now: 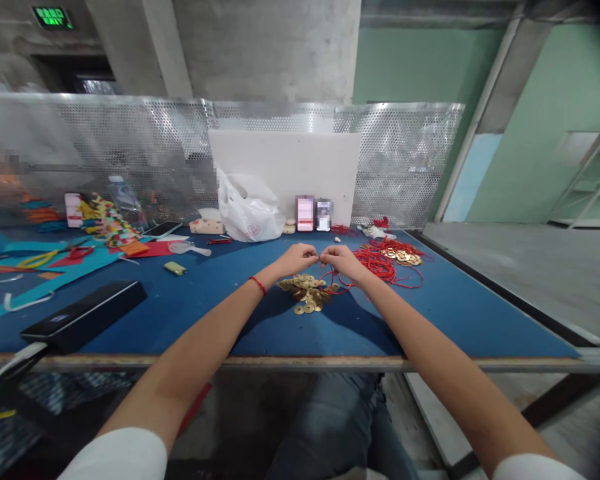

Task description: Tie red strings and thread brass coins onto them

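coins: shiny gold-colour metal
cords: red thread, matt
table top: blue matt cloth-like cover
screen: perforated shiny metal
bag: glossy white plastic

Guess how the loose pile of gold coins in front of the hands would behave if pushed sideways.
The gold coins lie loose and overlapping, so they would probably scatter rather than move together. They look flat, so sliding on the blue table seems likelier than rolling. Red string nearby might snag a few.

Blue table w/ gold coins, red cords, black box, white bag, paper scraps
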Demonstrator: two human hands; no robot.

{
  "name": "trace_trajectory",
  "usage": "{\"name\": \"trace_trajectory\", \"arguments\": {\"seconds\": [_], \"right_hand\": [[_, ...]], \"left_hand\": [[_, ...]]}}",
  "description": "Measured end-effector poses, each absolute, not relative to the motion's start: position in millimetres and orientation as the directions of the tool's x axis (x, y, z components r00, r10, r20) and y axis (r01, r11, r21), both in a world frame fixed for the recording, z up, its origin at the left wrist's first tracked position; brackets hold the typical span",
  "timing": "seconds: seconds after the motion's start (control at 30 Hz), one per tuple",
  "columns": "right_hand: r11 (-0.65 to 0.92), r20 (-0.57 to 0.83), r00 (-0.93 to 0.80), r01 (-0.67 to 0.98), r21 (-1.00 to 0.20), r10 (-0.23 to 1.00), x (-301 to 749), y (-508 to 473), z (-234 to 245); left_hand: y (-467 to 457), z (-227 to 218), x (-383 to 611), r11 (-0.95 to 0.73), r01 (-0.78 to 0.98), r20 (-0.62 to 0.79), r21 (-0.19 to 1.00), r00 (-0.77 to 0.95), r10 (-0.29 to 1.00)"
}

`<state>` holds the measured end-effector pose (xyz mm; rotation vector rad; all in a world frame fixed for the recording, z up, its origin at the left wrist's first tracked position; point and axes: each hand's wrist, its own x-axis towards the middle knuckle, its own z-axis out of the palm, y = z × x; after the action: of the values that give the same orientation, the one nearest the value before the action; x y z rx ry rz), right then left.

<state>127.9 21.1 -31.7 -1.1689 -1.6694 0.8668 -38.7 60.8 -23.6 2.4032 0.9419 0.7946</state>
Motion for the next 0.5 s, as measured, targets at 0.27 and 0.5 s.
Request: {"name": "trace_trajectory", "arguments": {"seconds": [0.27,0.5], "right_hand": [[0.402,0.395,-0.103,0.398,-0.825,0.913,128.0,29.5,-34.4],[0.403,0.453,-0.035,0.518,-0.754,0.891,135.4,37.1,-39.8]], "left_hand": [[57.3,-24.9,-38.8,-0.725,0.600,0.565,0.339,0.486,0.667],[58.7,-24.8,-38.6,-0.727,0.602,0.631,0.330,0.431,0.645]]}}
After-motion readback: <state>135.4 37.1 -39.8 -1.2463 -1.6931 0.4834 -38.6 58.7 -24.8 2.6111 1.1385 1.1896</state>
